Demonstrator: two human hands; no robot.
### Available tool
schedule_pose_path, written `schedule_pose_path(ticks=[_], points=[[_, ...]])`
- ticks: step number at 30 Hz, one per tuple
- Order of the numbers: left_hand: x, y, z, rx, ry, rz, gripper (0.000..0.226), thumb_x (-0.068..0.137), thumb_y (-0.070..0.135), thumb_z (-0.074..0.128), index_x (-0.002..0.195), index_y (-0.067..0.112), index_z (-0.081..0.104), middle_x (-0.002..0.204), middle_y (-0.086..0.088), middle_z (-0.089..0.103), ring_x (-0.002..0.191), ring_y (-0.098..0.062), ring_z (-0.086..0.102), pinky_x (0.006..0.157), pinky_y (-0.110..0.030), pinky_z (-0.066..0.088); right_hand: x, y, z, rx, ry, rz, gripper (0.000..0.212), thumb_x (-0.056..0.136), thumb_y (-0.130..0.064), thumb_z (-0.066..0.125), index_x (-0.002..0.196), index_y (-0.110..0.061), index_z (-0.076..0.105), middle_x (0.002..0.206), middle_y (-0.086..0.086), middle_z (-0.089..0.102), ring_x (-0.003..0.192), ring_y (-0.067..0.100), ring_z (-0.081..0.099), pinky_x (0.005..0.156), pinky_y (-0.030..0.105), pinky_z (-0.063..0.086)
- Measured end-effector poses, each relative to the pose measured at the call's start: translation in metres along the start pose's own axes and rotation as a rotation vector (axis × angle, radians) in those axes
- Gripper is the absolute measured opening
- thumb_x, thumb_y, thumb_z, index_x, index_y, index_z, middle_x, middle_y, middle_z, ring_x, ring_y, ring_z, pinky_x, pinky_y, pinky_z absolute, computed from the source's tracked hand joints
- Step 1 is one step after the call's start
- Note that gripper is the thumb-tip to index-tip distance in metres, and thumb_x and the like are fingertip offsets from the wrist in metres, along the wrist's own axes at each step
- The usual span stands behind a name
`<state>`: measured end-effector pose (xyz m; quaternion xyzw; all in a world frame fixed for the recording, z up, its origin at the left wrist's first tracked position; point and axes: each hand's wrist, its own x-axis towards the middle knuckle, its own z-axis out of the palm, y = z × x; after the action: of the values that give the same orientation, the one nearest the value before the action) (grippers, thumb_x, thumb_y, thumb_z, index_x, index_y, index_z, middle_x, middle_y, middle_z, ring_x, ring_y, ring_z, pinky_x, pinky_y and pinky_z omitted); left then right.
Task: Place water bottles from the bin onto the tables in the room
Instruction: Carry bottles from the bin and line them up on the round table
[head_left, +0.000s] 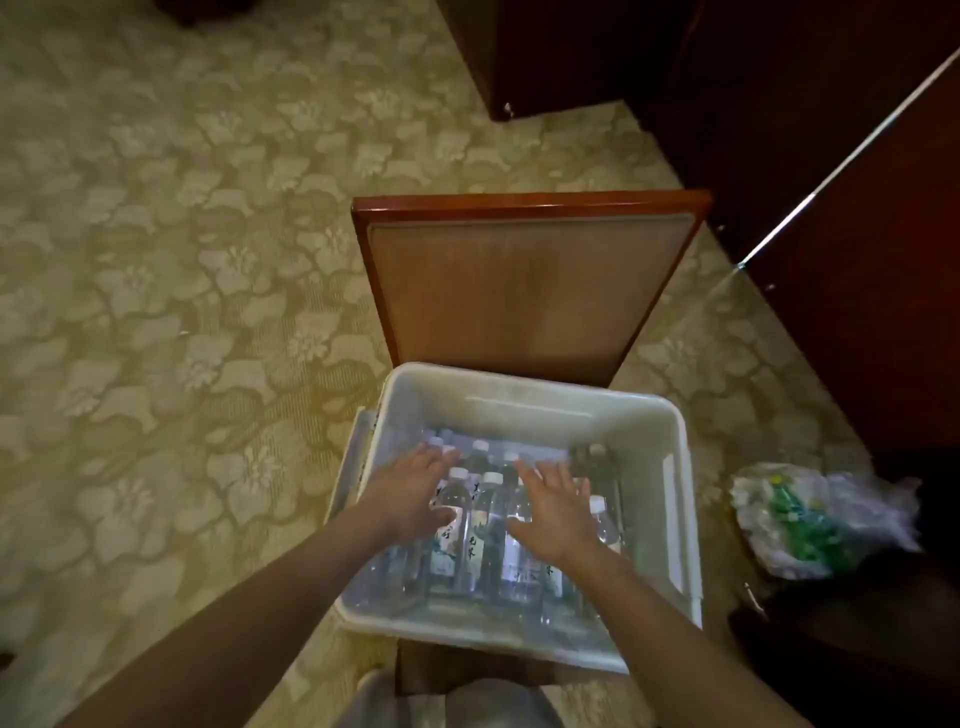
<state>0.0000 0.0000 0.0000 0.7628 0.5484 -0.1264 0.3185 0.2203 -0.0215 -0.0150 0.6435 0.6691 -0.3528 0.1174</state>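
Fingers spread, nothing held: left hand and right hand hover over water bottles in one white bin. Six white caps countable, rest blurry. One wooden table at bin's 12 o'clock; one plastic bag at 3 o'clock.

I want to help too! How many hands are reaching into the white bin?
2. The left hand spreads over the bottles on the left side of the white bin; the right hand spreads over those toward the right. Both have straight fingers.
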Motion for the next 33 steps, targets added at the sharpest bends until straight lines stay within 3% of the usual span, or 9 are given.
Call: schedule_pose_path(ticks=[5,10,13,17,22,27,30,33], points=[[0.033,-0.014,0.031,0.039,-0.132,-0.087,0.090,0.091,0.050,0.059,0.157,0.025,0.004,0.164,-0.002,0.016,0.152,-0.023,0.012,0.122,-0.041,0.018,0.042,0.017,0.015,-0.025,-0.084,-0.052,0.082,0.093,-0.048,0.058,0.159,-0.030,0.013,0.166,0.000,0.018,0.154,0.028,-0.005,0.121,0.055,-0.004],[0.066,-0.025,0.052,0.053,-0.198,-0.102,0.096,0.089,0.050,0.062,0.158,0.020,0.003,0.165,-0.006,0.014,0.152,-0.023,0.009,0.123,-0.037,0.010,0.083,0.030,0.037,-0.134,-0.179,-0.162,0.095,0.088,-0.057,0.061,0.160,-0.028,0.006,0.168,0.002,0.005,0.152,0.030,-0.020,0.117,0.052,-0.017],[0.083,-0.033,0.066,0.067,-0.227,-0.098,0.096,0.087,0.053,0.062,0.157,0.017,0.007,0.164,-0.006,0.017,0.152,-0.025,0.011,0.123,-0.038,0.010,0.102,0.033,0.047,-0.153,-0.238,-0.193,0.101,0.085,-0.062,0.062,0.160,-0.026,0.005,0.168,0.005,0.005,0.152,0.028,-0.019,0.117,0.049,-0.019],[0.099,-0.041,0.081,0.117,-0.194,-0.079,0.096,0.084,0.059,0.061,0.157,0.020,0.010,0.161,-0.005,0.026,0.151,-0.025,0.014,0.123,-0.043,0.008,0.119,0.032,0.050,-0.179,-0.280,-0.231,0.103,0.080,-0.064,0.067,0.158,-0.023,0.014,0.167,0.008,0.012,0.154,0.025,-0.011,0.123,0.047,-0.011],[0.105,-0.034,0.089,0.183,-0.201,-0.077,0.099,0.087,0.063,0.053,0.157,0.018,0.000,0.160,-0.008,0.026,0.152,-0.029,0.008,0.122,-0.049,-0.003,0.131,0.027,0.049,-0.208,-0.317,-0.248,0.109,0.071,-0.065,0.074,0.157,-0.021,0.023,0.163,0.012,0.023,0.154,0.029,0.004,0.124,0.048,-0.007],[0.094,-0.029,0.098,0.151,-0.078,-0.078,0.092,0.082,0.061,0.061,0.152,0.015,0.023,0.153,-0.008,0.035,0.149,-0.028,0.015,0.123,-0.046,-0.005,0.122,0.021,0.044,-0.188,-0.300,-0.232,0.110,0.067,-0.059,0.082,0.154,-0.020,0.028,0.159,0.011,0.032,0.151,0.030,0.013,0.125,0.044,0.002],[0.079,-0.029,0.102,0.051,0.106,-0.023,0.082,0.078,0.048,0.071,0.145,0.014,0.037,0.148,-0.011,0.042,0.145,-0.030,0.027,0.123,-0.044,0.002,0.107,0.018,0.039,-0.163,-0.202,-0.247,0.102,0.069,-0.049,0.084,0.151,-0.019,0.030,0.153,0.008,0.038,0.147,0.028,0.019,0.119,0.040,0.020],[0.062,-0.025,0.102,-0.072,0.183,-0.017,0.077,0.077,0.035,0.078,0.142,0.015,0.042,0.146,-0.009,0.044,0.142,-0.029,0.032,0.122,-0.040,0.009,0.090,0.021,0.041,-0.109,-0.088,-0.278,0.091,0.072,-0.040,0.083,0.148,-0.021,0.035,0.149,0.005,0.041,0.143,0.024,0.025,0.110,0.036,0.033]])
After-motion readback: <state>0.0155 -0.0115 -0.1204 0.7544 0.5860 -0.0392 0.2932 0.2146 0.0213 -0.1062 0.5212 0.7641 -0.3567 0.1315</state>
